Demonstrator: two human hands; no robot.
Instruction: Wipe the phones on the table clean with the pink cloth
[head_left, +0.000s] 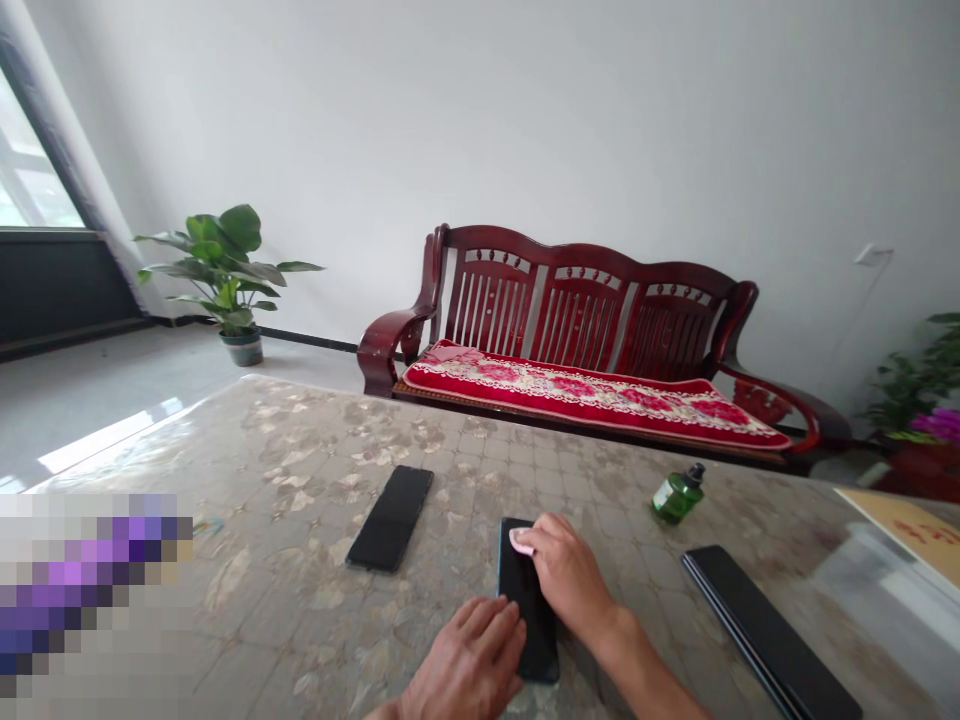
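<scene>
A smartphone (531,635) with a dark screen lies face up on the table in front of me. My right hand (566,572) pinches a small white wipe (520,542) and presses it on the screen near the phone's top end. At the lower left edge, my left hand (471,655) holds the phone against the table with its fingers bent over the side. To the left lies another dark smartphone (390,518), apart from both hands. A green bottle (677,494) with a black spray top stands to the right.
A long black object (772,630) with a shiny edge lies at the right, near a tan paper (911,530). The patterned table cover (300,450) reaches toward a wooden bench (592,300). A potted plant (241,345) stands back left. The lower left corner is pixelated.
</scene>
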